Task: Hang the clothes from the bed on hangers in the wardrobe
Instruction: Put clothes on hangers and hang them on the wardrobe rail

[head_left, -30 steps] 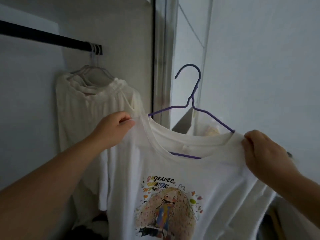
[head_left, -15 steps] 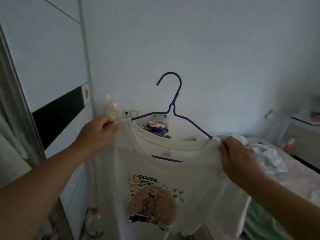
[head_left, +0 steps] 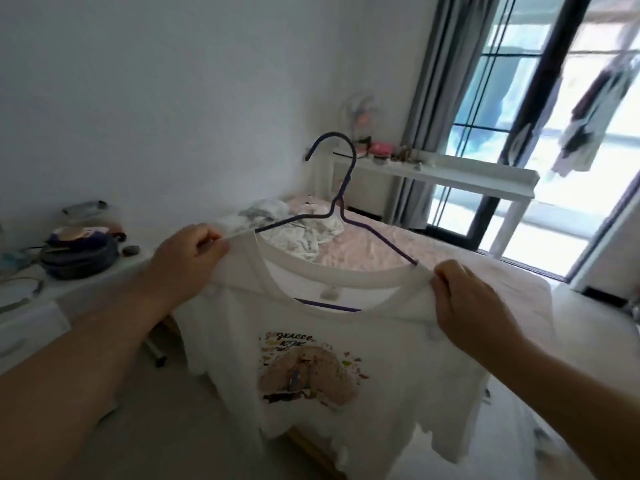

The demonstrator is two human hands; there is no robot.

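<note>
My left hand (head_left: 188,261) and right hand (head_left: 471,306) each pinch a shoulder of the white printed T-shirt (head_left: 346,368), held up in front of me on a purple wire hanger (head_left: 341,202). Crumpled clothes (head_left: 298,230) lie on the bed (head_left: 433,251) beyond, near its far edge.

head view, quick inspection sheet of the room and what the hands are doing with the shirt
surface: bed with a pink cover, partly behind the shirt
job's things: white t-shirt with a cartoon print, on a purple hanger, held up in the air; crumpled clothes lie on the bed
clutter: bedside table at left carries a dark bag and small items
grippers: left hand and right hand each grip a shoulder of the shirt
cables: nothing seen
surroundings: white desk with a fan, grey curtain, window with laundry outside
</note>
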